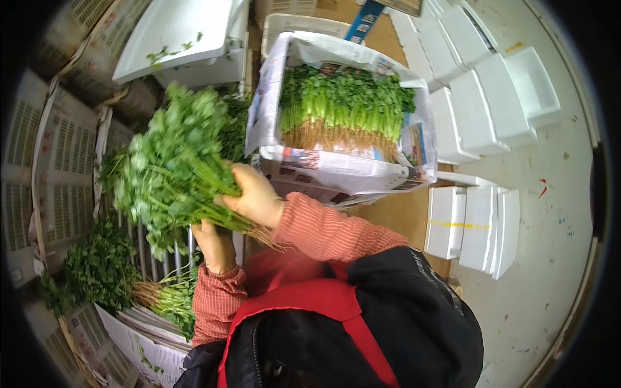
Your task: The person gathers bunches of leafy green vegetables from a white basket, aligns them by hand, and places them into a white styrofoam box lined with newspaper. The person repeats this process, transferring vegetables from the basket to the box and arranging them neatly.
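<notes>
A large bunch of leafy green coriander (170,160) is held up slantwise, its leaves to the upper left and its thin roots pointing to the lower right. My right hand (257,194) grips the stems just above the roots. From below, my left hand (213,245) holds the same bunch, its fingers partly hidden by the leaves. Beyond my right hand stands a box (267,153) lined with newspaper. Inside it, rooted coriander (349,104) lies in a neat row, leaves at the far side and roots towards me.
More coriander (99,264) lies at lower left, near metal bars (141,247) and stacked newspapers (145,334). A white tub (179,29) with stray sprigs stands at upper left. Plastic crates (68,160) line the left side. White foam boxes (475,106) stand along the right.
</notes>
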A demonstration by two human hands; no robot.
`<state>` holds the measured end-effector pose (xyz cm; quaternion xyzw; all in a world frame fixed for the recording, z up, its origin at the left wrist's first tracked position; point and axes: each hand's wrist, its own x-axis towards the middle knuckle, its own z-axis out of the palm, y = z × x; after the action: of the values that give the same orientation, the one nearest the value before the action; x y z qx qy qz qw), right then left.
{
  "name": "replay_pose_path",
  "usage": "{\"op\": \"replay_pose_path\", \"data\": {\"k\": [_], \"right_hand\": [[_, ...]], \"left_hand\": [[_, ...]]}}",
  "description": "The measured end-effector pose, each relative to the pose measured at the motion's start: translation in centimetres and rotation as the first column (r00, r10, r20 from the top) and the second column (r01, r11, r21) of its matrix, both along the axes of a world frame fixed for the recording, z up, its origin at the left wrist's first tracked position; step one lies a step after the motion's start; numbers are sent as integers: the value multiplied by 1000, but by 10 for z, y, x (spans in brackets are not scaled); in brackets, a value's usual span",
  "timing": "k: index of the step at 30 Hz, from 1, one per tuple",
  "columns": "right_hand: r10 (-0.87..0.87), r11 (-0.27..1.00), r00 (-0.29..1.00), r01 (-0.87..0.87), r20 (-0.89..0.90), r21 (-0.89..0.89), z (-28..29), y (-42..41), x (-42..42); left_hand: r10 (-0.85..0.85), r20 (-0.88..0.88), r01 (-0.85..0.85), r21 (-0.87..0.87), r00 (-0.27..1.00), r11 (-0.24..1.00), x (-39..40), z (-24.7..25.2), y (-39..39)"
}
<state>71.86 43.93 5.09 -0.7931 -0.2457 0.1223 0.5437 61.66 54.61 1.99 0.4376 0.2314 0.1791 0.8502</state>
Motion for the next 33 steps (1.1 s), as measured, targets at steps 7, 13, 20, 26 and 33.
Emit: {"op": "replay_pose_path", "data": {"k": [7,13,20,26,33], "right_hand": [[-487,859,846,418,219,294,22,-191,61],[-733,675,658,671,174,307,-8,-355,125],[-615,497,612,791,498,-358,-108,-459,205],[-638,320,670,679,380,-661,-171,-491,216],[-704,362,656,662,272,-657,-209,-488,241]], "left_hand": [[-487,-65,491,101,871,865,141,56,-155],[-784,-139,795,55,606,604,266,17,-319],[-923,-150,716,679,356,166,374,-226,-423],[-879,-382,953,206,286,220,379,-217,-471],[-698,-636,943,179,329,281,389,-214,-480]]}}
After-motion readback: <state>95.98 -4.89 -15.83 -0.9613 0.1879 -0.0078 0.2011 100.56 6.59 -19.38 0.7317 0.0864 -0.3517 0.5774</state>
